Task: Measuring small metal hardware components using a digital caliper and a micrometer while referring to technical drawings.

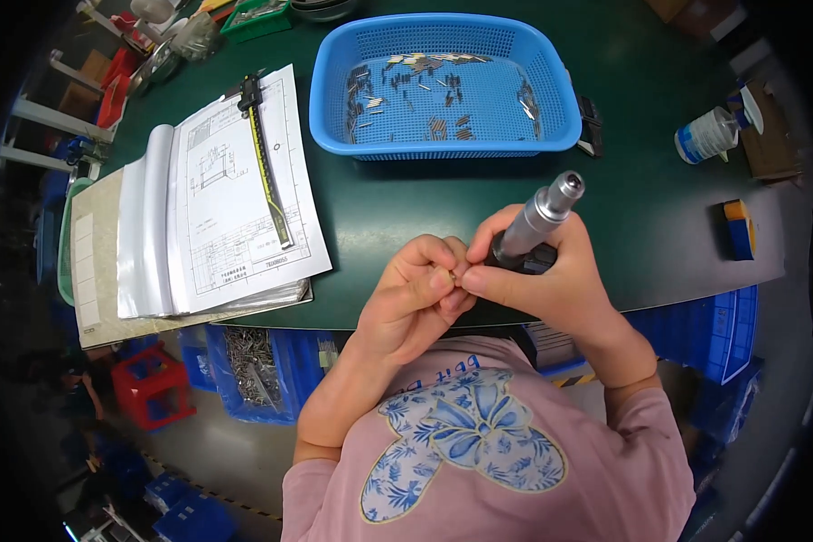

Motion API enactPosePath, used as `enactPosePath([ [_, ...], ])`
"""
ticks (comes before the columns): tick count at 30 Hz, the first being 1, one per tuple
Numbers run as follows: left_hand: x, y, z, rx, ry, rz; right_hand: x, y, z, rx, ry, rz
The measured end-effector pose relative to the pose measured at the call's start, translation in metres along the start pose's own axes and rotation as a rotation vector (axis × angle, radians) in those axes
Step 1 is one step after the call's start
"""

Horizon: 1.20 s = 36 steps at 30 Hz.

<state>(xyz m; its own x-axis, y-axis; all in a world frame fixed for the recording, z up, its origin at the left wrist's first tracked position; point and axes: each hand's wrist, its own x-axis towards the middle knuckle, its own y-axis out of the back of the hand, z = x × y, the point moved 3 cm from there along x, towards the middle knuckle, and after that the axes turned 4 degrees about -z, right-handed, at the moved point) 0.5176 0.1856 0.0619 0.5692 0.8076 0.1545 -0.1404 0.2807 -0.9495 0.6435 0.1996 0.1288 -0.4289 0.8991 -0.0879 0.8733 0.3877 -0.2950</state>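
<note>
My right hand point(565, 275) is closed round a micrometer point(540, 217), its silver thimble pointing up and away from me. Thumb and fingers of my left hand point(397, 303) pinch a tiny yellowish piece point(453, 274), mostly covered by the fingertips. Both hands meet over the near edge of the green table, fingertips touching. Whether the piece sits between the micrometer's jaws is hidden. Beyond the hands stands a blue plastic basket point(447, 152) with many small metal pins point(438, 128) scattered over its bottom, some silvery and some dark.
An open binder with a technical drawing point(235, 248) lies left, a digital caliper point(264, 163) across it. A dark instrument point(591, 126) rests beside the basket. Right are a spray bottle point(709, 135) and a yellow-blue box point(739, 230). Below the table edge are blue bins point(285, 366) and a red stool point(149, 384).
</note>
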Motion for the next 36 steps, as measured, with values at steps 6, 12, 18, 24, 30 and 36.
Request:
enactPosePath([
  [6, -0.025, 0.004, 0.01, -0.053, -0.099, 0.003, 0.01, -0.026, 0.008, -0.221, -0.053, 0.019],
  [12, -0.031, 0.009, 0.014, -0.113, -0.101, 0.023, 0.016, -0.033, 0.012, -0.29, -0.078, 0.031],
  [18, -0.028, 0.011, 0.013, -0.154, -0.09, 0.042, 0.018, -0.029, 0.012, -0.344, -0.068, 0.027],
  [24, -0.026, 0.012, 0.012, -0.155, -0.098, 0.053, 0.019, -0.027, 0.013, -0.287, -0.102, 0.031],
  [30, -0.028, 0.004, 0.031, 0.279, -0.192, 0.141, 0.02, -0.029, 0.01, -0.379, -0.031, -0.049],
  [36, -0.039, -0.016, 0.046, 0.956, -0.394, 0.293, 0.023, -0.032, 0.015, -0.373, 0.032, -0.058],
])
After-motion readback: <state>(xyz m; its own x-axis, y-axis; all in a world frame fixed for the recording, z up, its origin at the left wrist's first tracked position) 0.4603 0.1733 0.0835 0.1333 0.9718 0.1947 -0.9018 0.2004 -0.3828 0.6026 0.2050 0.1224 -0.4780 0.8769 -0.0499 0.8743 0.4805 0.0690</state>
